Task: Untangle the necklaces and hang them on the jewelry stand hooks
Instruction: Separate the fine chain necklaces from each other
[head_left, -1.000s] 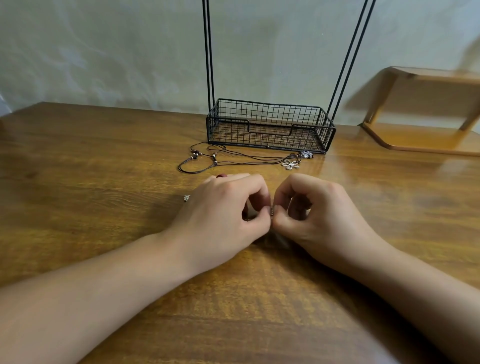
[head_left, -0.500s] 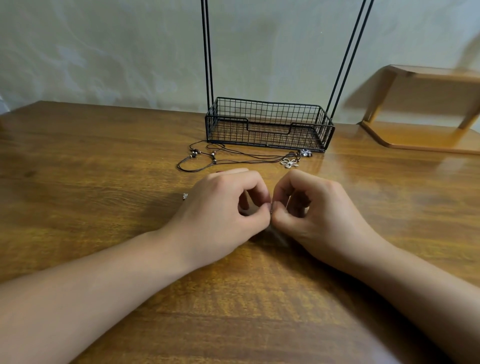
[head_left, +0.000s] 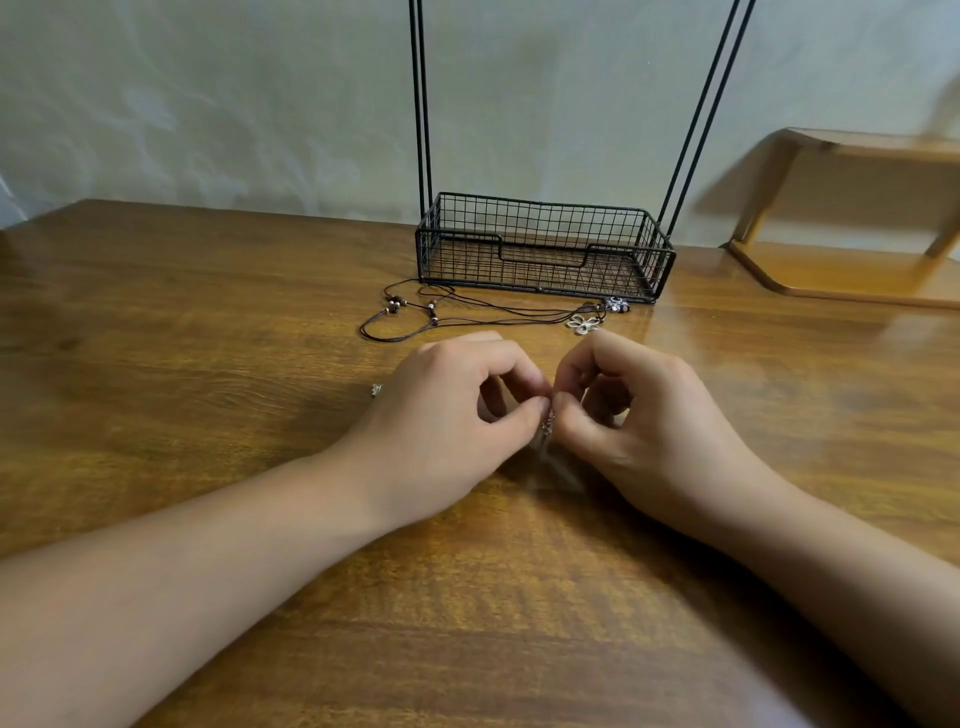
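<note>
My left hand (head_left: 452, 421) and my right hand (head_left: 644, 426) meet thumb to thumb over the middle of the table, both pinching a thin silver chain necklace (head_left: 546, 427) that hangs blurred below the fingertips. Part of that chain, a small silver piece (head_left: 376, 389), peeks out left of my left hand. Beyond the hands lie dark cord necklaces (head_left: 467, 312) with beads, a silver flower pendant (head_left: 583, 324) and a second pendant (head_left: 616, 304). The black wire jewelry stand (head_left: 543, 249) stands behind them with a basket base and tall rods; its hooks are out of view.
The wooden table (head_left: 208, 364) runs to a pale wall at the back. A wooden shelf riser (head_left: 852, 270) sits at the back right.
Both hands have lifted slightly and their fingers have loosened and shifted on the chain. The cord necklaces and the stand have not moved.
</note>
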